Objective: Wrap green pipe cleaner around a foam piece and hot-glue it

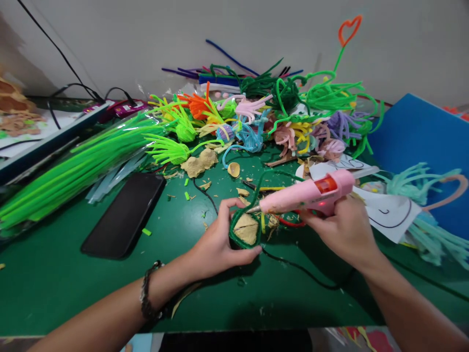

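Note:
Between the thumb and fingers of my left hand (216, 239) sits a tan, rough-surfaced piece (246, 230), perhaps a shell, with a dark line across its middle. A dark green pipe cleaner (234, 240) runs around its edge, and a loose length of it arcs up behind. My right hand (344, 227) is wrapped round the handle of a pink glue gun (293, 196), where a small red light glows. The metal nozzle points left and meets, or nearly meets, the upper edge of the green rim. Glue at the tip cannot be made out.
A black phone (122, 215) lies at left beside a bag of bright green pipe cleaners (84, 161). Pipe-cleaner bundles (249, 137) crowd the back. Several tan pieces (200, 164) and scraps lie mid-table. A black cord (304, 269) crosses under my hands. A blue board (417, 161) stands right.

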